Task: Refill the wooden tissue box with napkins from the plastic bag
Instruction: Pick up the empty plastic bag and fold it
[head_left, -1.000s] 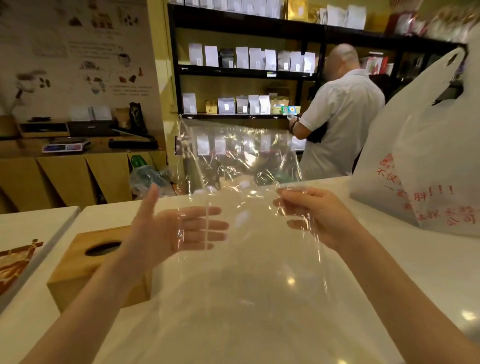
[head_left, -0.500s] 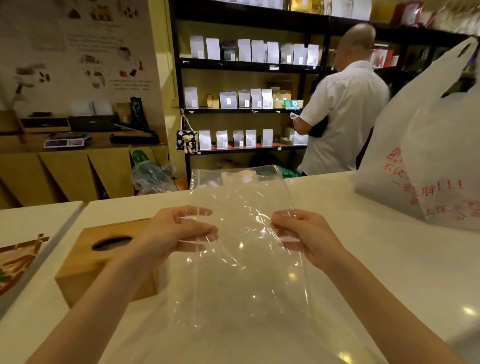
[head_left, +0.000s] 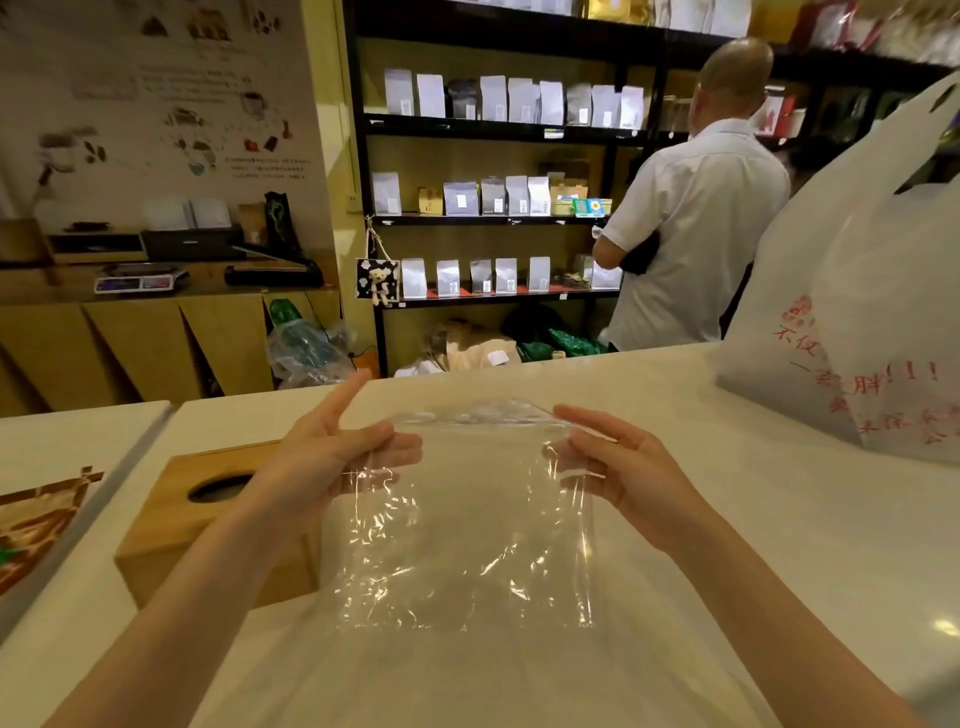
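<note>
Both hands hold a clear plastic bag (head_left: 462, 519) flat over the white counter (head_left: 779, 519), near the middle of the scene. The left hand (head_left: 332, 462) grips the bag's left edge with the fingers spread along the film and the forefinger pointing away; the right hand (head_left: 618, 462) holds the right edge, fingers curled lightly against it. Each hand is clamped on the bag, with the far edge of the film stretched between them.

The bag looks empty: nothing white shows through it, only creases and glare. The wooden tissue box (head_left: 208, 519) stands on the counter just left of the bag, partly behind the left forearm, with its oval slot facing up. No napkin shows in the slot, though the inside is too dark to be sure. A large white carrier bag (head_left: 857, 322) with red print stands at the far right of the counter, well apart from the box. Beyond the counter a person in a white shirt (head_left: 696, 228) faces the shelves.

My reading is that the step in hand is dealing with the clear wrapper, flattening or folding it, not loading the box. Whether the box is already filled cannot be told from here. If it is not, the next move calls for putting the film down and finding napkins, perhaps in the carrier bag, then opening the box; the thin film will cling and slide, so it wants a firm pinch
</note>
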